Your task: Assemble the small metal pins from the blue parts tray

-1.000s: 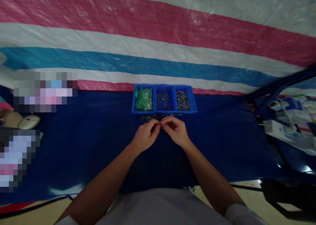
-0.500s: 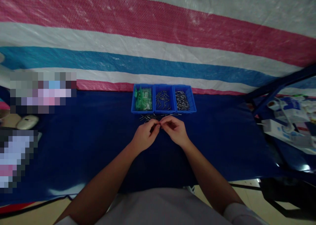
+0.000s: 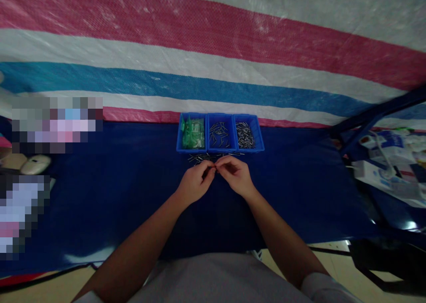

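Observation:
My left hand (image 3: 198, 179) and my right hand (image 3: 234, 174) meet fingertip to fingertip over the dark blue tabletop (image 3: 133, 183). Both are closed in a pinch; whatever lies between the fingertips is too small to make out. Just beyond them, thin dark metal rods (image 3: 196, 157) are scattered in front of three joined blue bins. The left bin (image 3: 192, 151) has green and clear plastic packets (image 3: 196, 134), the middle bin (image 3: 222, 149) a few loose metal pins (image 3: 218, 131), and the right bin (image 3: 259, 136) a dense pile of short metal pieces (image 3: 245, 136).
A striped plastic sheet (image 3: 199, 59) hangs behind the table. At the left are a pale computer mouse (image 3: 36, 164) and blurred-out items. A blue metal frame (image 3: 361, 130), a white power strip (image 3: 372, 176) and packages (image 3: 392, 145) stand at the right.

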Motion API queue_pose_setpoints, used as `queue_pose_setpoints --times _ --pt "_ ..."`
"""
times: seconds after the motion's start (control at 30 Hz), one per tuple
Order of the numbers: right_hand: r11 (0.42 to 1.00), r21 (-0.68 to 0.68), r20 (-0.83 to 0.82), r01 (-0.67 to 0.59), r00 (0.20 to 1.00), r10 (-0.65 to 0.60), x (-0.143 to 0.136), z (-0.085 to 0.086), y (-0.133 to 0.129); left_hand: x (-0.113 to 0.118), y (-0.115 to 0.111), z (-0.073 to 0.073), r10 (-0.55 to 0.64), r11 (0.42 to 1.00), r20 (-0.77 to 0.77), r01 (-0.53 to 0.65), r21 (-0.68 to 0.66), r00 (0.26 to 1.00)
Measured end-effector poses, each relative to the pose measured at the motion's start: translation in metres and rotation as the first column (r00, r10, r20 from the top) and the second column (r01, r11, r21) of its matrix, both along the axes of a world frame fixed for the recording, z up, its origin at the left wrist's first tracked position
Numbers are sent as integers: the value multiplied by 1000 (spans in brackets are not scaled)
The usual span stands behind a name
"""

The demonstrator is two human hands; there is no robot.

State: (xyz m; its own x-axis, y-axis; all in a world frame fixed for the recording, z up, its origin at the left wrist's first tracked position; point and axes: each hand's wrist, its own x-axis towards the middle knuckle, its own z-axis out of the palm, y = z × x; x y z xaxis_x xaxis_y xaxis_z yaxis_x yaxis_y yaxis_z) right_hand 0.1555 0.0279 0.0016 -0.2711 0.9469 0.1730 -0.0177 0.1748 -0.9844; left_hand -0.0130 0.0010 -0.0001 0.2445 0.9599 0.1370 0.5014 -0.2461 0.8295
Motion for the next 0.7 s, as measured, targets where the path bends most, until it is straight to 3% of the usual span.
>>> queue_pose_setpoints --times 0.7 --pt "1000 -16 16 9 1000 -9 -1 5 -1 -1 1 3 -5 1000 -13 5 -5 1000"
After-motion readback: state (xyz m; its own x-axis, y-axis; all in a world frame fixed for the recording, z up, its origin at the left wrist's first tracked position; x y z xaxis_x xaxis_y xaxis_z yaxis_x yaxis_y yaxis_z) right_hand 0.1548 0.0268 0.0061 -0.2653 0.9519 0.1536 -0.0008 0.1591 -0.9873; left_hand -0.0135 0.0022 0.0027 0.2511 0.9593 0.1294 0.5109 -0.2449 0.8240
